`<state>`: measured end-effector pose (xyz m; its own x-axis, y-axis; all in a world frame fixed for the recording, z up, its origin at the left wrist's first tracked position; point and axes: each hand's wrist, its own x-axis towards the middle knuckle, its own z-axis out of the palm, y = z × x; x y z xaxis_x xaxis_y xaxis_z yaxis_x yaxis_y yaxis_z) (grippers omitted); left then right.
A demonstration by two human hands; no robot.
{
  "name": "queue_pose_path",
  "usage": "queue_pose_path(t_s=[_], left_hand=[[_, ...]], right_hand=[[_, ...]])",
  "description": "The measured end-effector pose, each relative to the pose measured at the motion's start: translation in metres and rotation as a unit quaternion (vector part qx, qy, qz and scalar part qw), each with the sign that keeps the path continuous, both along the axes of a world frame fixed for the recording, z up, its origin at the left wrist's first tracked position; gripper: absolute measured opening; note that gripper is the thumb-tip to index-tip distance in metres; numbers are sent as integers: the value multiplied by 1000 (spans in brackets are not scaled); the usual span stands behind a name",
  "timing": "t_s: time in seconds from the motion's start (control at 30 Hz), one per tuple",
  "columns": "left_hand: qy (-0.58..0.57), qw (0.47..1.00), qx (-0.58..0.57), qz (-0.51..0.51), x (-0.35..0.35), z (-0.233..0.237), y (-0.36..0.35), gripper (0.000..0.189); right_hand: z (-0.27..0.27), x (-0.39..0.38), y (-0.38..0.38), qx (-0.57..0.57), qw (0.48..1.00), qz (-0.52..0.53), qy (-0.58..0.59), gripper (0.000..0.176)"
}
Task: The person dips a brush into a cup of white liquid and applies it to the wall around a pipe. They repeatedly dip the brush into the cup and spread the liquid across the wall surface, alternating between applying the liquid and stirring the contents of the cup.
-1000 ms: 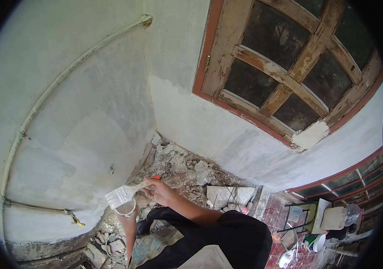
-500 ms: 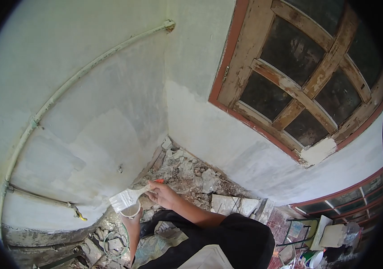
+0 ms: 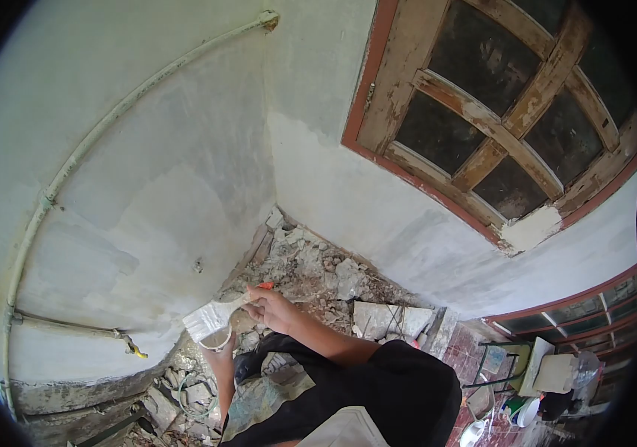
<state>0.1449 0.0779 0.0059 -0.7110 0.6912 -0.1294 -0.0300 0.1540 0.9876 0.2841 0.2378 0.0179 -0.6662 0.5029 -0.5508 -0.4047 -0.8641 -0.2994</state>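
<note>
A wide paintbrush (image 3: 205,320) with whitish paint on its bristles lies over the rim of a small white cup (image 3: 219,340). My right hand (image 3: 269,308) is closed around the brush's pale handle, whose orange end sticks out beyond the fingers. From below, my left hand (image 3: 222,363) grips the cup; part of that hand is hidden behind it. What the cup holds is mostly covered by the bristles. Both hands are in front of the body, close to the corner of two patchy white walls (image 3: 177,216).
Broken rubble (image 3: 311,272) covers the floor in the corner. A pipe (image 3: 87,160) runs along the left wall, with a yellow-handled tap (image 3: 136,350) low down. A worn wooden window (image 3: 482,156) is at the right. A chair (image 3: 516,372) and containers stand at lower right.
The camera view has shifted slightly, so walls and window sit a little higher. The brush has dropped lower across the cup's rim. Both hands keep their grips.
</note>
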Motion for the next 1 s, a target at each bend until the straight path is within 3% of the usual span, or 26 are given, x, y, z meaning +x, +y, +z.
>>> queue_pose_path(t_s=[0.43, 0.67, 1.0], left_hand=[[20, 998, -41, -39, 0, 3, -3, 66], [35, 996, -38, -72, -2, 0, 4, 74], [51, 996, -58, -51, 0, 8, 5, 73]], right_hand=[[16, 6, -10, 8, 999, -35, 25, 37], [16, 16, -12, -6, 998, -59, 21, 32], [4, 13, -9, -4, 998, -47, 33, 37]])
